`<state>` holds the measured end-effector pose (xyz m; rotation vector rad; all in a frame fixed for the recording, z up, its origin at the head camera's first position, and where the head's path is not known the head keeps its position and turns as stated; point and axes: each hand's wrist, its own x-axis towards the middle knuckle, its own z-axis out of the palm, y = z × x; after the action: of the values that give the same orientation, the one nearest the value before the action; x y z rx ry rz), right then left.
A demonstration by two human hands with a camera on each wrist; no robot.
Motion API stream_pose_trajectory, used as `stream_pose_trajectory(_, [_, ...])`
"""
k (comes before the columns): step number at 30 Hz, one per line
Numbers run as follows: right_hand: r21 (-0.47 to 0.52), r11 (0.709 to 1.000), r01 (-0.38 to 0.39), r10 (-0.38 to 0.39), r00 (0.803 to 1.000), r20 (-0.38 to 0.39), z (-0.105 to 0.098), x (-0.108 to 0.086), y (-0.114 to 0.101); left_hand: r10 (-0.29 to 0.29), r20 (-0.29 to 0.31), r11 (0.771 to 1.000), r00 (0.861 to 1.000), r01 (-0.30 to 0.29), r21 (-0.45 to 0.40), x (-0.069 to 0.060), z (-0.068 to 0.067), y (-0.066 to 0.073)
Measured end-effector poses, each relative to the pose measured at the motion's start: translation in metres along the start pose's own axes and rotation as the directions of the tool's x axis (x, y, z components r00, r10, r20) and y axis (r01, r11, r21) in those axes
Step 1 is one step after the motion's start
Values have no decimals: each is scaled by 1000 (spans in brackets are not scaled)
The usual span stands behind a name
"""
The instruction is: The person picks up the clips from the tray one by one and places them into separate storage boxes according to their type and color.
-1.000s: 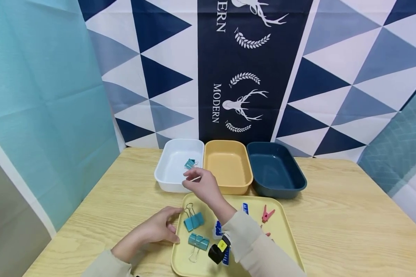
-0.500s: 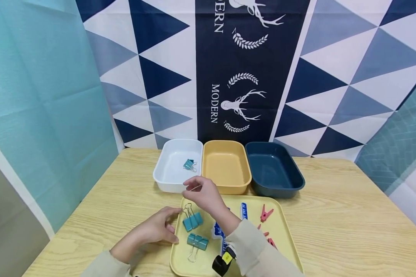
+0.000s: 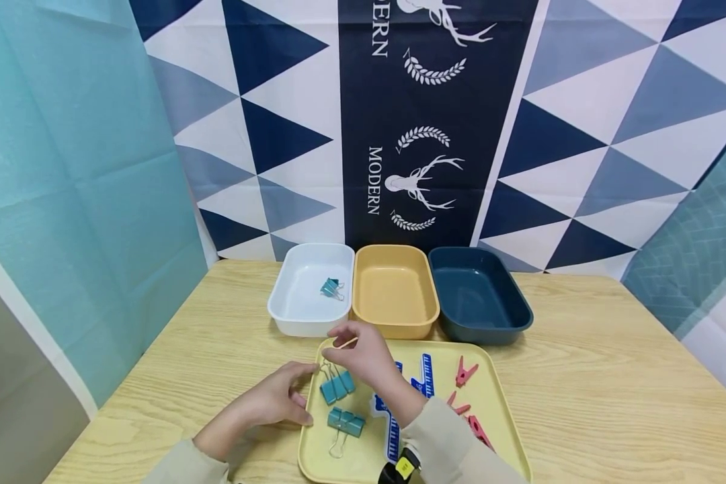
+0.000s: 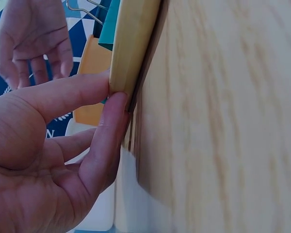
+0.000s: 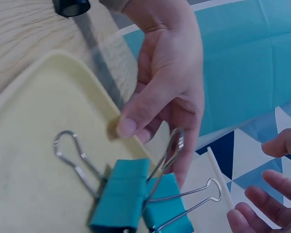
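At the tray's left edge, my left hand [image 3: 272, 396] holds the yellow tray [image 3: 320, 464]; the left wrist view has its thumb and fingers [image 4: 117, 104] pinching the rim. My right hand [image 3: 366, 353] hovers over the tray's back left corner with loosely bent fingers [image 5: 276, 204] and nothing between them. Close below it lies a teal binder clip [image 3: 337, 388], with another teal clip [image 3: 346, 422] nearer me. Teal clips [image 3: 331, 288] also sit in the white bin [image 3: 284, 306].
A yellow bin [image 3: 396, 296] and a dark blue bin [image 3: 478, 296] stand right of the white one, behind the tray. Blue-and-white clips [image 3: 393, 437] and red clothespins [image 3: 464, 372] lie on the tray, partly under my right forearm.
My right hand has drawn back from the white bin's front edge toward the tray, uncovering more of the teal clips in that bin. My left hand stays on the tray rim.
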<state>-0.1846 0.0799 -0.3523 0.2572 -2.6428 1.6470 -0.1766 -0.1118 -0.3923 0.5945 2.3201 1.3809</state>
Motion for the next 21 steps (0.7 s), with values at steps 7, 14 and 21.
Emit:
stream_pose_trajectory(7, [-31, 998, -57, 56, 998, -30, 0, -8, 6, -9, 6, 1000, 1000, 9, -8, 0, -1, 1])
stream_pose_trajectory(14, [-31, 994, -108, 107, 994, -14, 4, -12, 12, -3, 12, 1000, 1000, 3, -6, 0, -2, 1])
stream_pose_trajectory(21, [-72, 989, -133, 135, 990, 29, 7, -17, 20, -10, 18, 1000, 1000, 11, -10, 1, 0, 0])
